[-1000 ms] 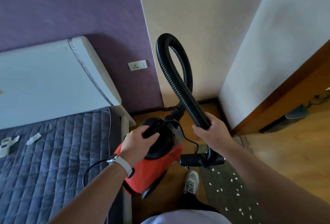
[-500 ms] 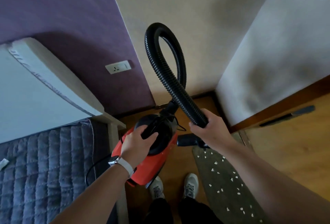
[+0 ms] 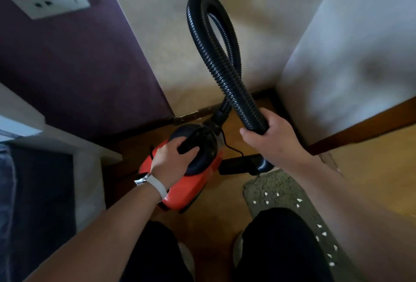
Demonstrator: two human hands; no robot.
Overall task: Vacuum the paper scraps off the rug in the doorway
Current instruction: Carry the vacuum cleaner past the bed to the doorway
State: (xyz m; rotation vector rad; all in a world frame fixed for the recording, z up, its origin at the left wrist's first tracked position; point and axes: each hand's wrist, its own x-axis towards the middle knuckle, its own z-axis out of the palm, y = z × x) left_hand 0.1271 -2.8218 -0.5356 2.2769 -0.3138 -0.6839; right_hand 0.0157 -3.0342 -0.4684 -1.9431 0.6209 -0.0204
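Beside the rug point(image 3: 278, 186), left hand point(image 3: 172, 160) grips vacuum point(image 3: 191, 182); right hand point(image 3: 271, 138) grips hose point(image 3: 216, 56).

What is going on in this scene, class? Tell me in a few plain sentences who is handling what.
A person has a red vacuum cleaner beside a rug. The left hand grips its black handle, and the right hand grips the ribbed black hose, which loops upward. The nozzle is at the rug's far end. White paper scraps lie on the rug, not yet vacuumed.
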